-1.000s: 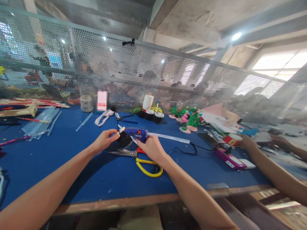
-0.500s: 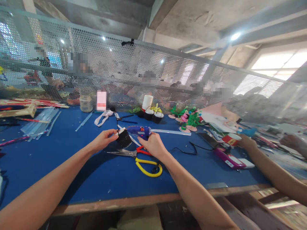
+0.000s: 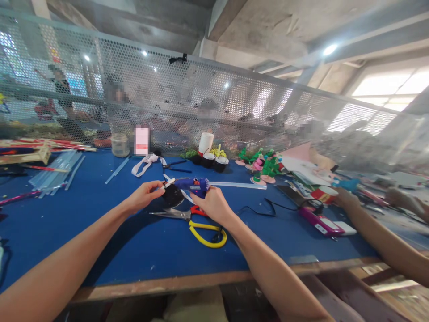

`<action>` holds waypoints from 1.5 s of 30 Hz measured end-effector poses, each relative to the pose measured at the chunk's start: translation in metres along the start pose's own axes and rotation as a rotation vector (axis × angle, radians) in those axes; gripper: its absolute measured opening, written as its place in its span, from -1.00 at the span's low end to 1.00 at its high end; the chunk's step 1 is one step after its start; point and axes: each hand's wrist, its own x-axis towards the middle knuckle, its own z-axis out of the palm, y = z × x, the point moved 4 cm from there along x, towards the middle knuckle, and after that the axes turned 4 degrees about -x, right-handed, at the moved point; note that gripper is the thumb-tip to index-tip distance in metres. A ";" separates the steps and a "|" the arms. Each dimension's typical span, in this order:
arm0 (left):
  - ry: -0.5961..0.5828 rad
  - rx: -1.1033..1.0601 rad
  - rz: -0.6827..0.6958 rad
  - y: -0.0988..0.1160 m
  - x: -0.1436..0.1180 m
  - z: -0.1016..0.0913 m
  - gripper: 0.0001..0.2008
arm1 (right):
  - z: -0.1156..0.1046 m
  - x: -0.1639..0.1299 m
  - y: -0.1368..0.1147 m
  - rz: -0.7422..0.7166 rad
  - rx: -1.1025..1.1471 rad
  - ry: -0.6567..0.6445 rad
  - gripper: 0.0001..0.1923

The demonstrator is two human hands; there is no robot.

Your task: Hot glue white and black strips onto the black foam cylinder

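Note:
My left hand (image 3: pixel 145 196) pinches a small black cup (image 3: pixel 173 195) with a white rim, tilted above the blue table. Wrapped in my right hand (image 3: pixel 214 205) is a blue hot glue gun (image 3: pixel 196 184); a long clear glue stick (image 3: pixel 239 184) juts out of its back to the right. The gun's nozzle end lies at the cup's rim. Below the cup and gun rest scissors (image 3: pixel 204 228) with one yellow and one red handle, their blades pointing left. White ribbon (image 3: pixel 145 165) lies behind my left hand.
Several clear glue sticks (image 3: pixel 58 172) lie at the left. Small black-and-white buckets (image 3: pixel 220 163) and a white thread spool (image 3: pixel 206 143) stand at the back, near green figures (image 3: pixel 270 169). At right are a purple device (image 3: pixel 320 221) with a cord and a co-worker's hand (image 3: pixel 348 199). Mesh panel (image 3: pixel 201 89) stands behind.
The glue gun in my right hand has shifted slightly left, its nozzle end now over the cup's rim. My left hand has barely moved with the cup.

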 end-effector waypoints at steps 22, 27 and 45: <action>-0.013 -0.035 0.019 0.006 -0.001 0.001 -0.63 | -0.003 0.005 0.009 0.053 0.013 -0.034 -0.79; -0.021 -0.065 0.017 0.003 -0.001 0.001 -0.66 | -0.003 0.005 0.009 0.078 0.013 -0.044 -0.77; -0.014 0.023 0.024 0.001 0.000 0.000 -0.68 | -0.001 -0.006 -0.012 -0.029 0.033 -0.064 -0.76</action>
